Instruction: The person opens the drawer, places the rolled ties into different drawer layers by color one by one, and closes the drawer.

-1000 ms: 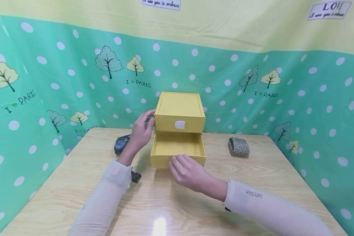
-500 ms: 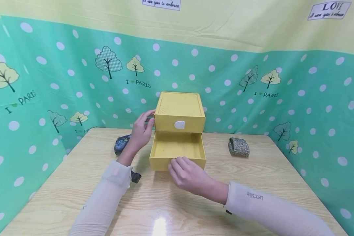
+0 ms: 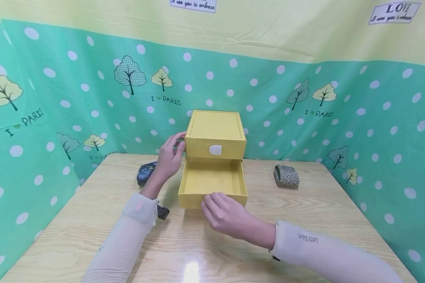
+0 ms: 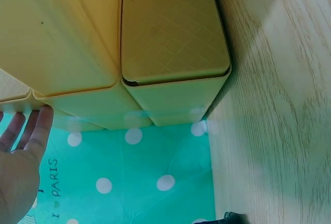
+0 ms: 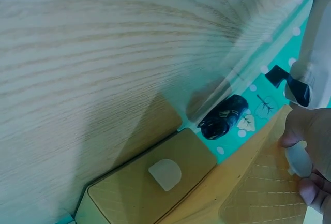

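Observation:
A yellow drawer cabinet point(image 3: 217, 125) stands at the back of the table, its top drawer closed. Below that, a yellow drawer point(image 3: 212, 181) is pulled out towards me. My right hand point(image 3: 224, 216) is at its front; in the right wrist view, thumb and fingers pinch the drawer's white handle point(image 5: 298, 160). The left hand point(image 3: 169, 157) rests with extended fingers against the cabinet's left side; the left wrist view shows those fingers touching the yellow wall. Underneath, a bottom drawer front point(image 4: 176, 32) is closed, hidden from the head view.
A dark blue patterned bundle point(image 3: 146, 173) lies left of the cabinet, partly behind the left arm. To the right sits a grey speckled, folded item point(image 3: 287, 176). A green and yellow printed curtain point(image 3: 269, 90) surrounds the wooden table point(image 3: 287, 212) at back and sides.
The drawer has slid farther out towards me, and my right hand has come nearer with it. My left hand stays at the cabinet's side.

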Available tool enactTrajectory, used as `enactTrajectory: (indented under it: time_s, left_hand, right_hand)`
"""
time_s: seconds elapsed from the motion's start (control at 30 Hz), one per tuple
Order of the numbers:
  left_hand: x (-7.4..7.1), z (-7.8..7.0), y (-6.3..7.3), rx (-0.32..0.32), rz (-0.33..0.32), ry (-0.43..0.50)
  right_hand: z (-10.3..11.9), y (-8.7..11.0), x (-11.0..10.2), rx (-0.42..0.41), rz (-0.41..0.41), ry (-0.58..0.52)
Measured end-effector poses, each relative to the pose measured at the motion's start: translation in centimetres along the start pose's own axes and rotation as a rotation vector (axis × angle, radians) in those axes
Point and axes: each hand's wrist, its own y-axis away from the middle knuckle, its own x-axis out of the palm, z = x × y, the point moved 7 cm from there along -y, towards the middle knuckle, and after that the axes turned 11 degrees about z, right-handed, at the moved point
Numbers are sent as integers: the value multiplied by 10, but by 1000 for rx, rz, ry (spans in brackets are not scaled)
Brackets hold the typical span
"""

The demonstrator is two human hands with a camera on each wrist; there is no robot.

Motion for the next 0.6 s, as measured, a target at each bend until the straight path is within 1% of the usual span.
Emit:
enactTrajectory:
  time_s: [0.3,0.6]
  left_hand:
    - [-1,2,0,-9,-3,5]
    - [0,3,0,-4,1,4]
  right_hand:
    - [5,0,-1,-17,6,-15]
    - [8,2,-3,-6,26,-51]
